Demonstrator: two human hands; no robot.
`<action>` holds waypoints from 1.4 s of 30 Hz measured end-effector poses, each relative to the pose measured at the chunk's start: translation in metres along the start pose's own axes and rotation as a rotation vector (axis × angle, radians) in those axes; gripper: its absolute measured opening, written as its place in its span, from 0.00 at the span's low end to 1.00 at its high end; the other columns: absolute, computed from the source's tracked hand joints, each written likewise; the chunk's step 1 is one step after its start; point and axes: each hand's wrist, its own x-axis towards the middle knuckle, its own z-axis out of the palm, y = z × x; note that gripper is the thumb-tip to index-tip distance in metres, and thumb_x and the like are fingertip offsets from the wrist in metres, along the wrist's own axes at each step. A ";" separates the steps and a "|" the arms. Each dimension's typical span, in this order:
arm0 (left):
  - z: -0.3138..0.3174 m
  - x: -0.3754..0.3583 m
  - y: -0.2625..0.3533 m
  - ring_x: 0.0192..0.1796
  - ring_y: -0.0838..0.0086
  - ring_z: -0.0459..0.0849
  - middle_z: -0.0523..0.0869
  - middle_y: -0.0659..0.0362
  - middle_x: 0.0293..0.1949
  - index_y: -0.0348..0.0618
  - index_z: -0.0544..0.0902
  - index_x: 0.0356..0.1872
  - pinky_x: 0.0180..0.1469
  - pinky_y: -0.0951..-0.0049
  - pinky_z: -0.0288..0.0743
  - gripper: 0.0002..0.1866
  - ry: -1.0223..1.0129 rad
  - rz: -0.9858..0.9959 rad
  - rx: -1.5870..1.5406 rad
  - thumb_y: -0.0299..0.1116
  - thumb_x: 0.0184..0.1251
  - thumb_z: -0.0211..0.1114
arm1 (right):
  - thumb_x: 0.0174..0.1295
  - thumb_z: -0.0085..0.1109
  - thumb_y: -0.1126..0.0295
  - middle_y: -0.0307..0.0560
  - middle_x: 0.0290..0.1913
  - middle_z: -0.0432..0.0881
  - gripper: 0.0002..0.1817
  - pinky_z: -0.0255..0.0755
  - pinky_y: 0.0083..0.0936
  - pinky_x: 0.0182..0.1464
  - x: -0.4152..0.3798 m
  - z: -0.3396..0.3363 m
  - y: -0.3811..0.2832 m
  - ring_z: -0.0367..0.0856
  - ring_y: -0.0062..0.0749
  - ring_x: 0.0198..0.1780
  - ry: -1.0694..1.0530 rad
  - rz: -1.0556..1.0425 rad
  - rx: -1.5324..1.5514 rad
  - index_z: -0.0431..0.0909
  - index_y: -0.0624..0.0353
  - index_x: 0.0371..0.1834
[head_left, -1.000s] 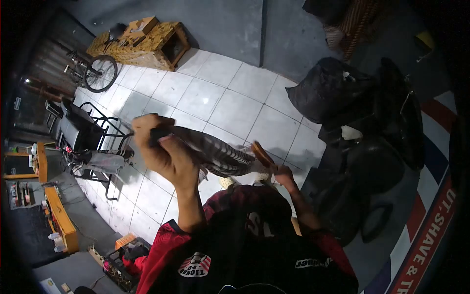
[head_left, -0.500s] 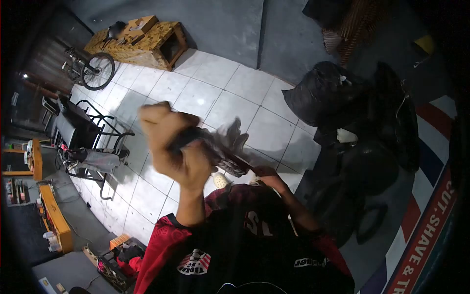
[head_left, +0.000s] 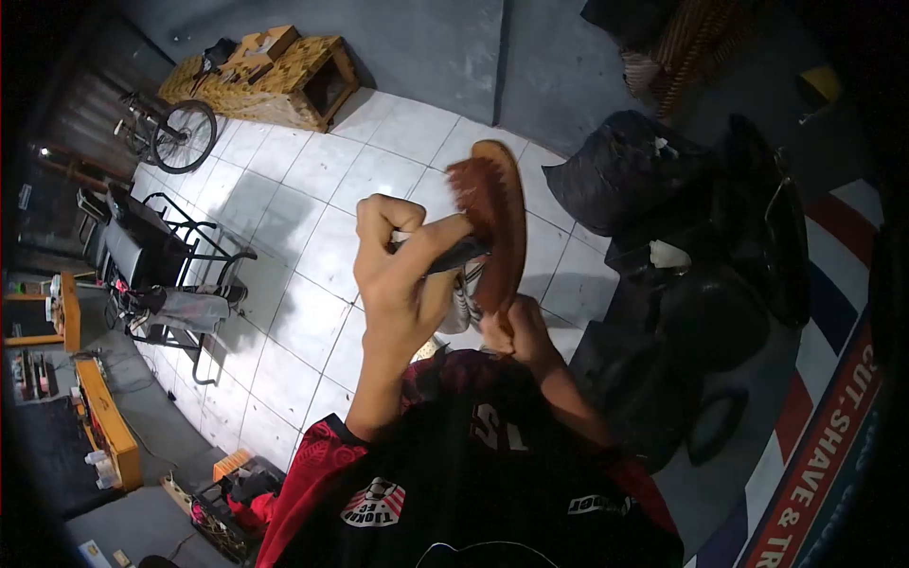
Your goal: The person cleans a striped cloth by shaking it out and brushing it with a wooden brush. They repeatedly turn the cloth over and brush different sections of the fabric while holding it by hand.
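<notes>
A long brush (head_left: pixel 511 218) with a wooden back and reddish-brown bristles stands upright in front of my chest. Its lower end is in my right hand (head_left: pixel 516 328), whose fingers are closed round it. My left hand (head_left: pixel 402 270) is closed on a dark object (head_left: pixel 456 254) that reaches to the bristles. What this dark object is, I cannot make out. Part of a pale striped thing (head_left: pixel 461 308) shows between my hands, mostly hidden.
A black padded chair (head_left: pixel 142 241) and a bicycle (head_left: pixel 182 137) are at the left. A cloth-covered table (head_left: pixel 275 90) stands by the far wall. Black bags (head_left: pixel 620 175) lie at the right. Orange shelves (head_left: pixel 106 417) hang at the lower left.
The brush, blurred and low before, is now raised upright with its bristles facing left. My left hand has moved right and turned beside it. My right hand still grips the lower end.
</notes>
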 end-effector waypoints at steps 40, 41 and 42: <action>-0.003 0.002 0.003 0.28 0.74 0.67 0.66 0.61 0.23 0.38 0.82 0.30 0.31 0.79 0.60 0.12 0.026 -0.116 0.009 0.20 0.37 0.65 | 0.65 0.43 0.58 0.47 0.17 0.69 0.19 0.64 0.26 0.26 -0.019 -0.034 -0.001 0.70 0.37 0.20 0.184 0.164 -0.591 0.70 0.66 0.28; 0.001 0.002 0.004 0.28 0.74 0.67 0.65 0.62 0.23 0.40 0.83 0.30 0.31 0.79 0.60 0.12 0.010 -0.114 -0.015 0.20 0.37 0.65 | 0.66 0.42 0.59 0.43 0.15 0.67 0.19 0.62 0.23 0.23 -0.016 -0.021 -0.010 0.67 0.31 0.17 0.106 0.127 -0.349 0.69 0.65 0.28; 0.005 0.000 0.003 0.28 0.74 0.67 0.66 0.62 0.23 0.40 0.83 0.30 0.30 0.79 0.60 0.12 0.014 -0.104 -0.042 0.21 0.37 0.65 | 0.67 0.42 0.59 0.40 0.15 0.64 0.18 0.58 0.20 0.21 -0.015 -0.010 -0.016 0.64 0.26 0.16 -0.006 0.139 -0.038 0.68 0.64 0.28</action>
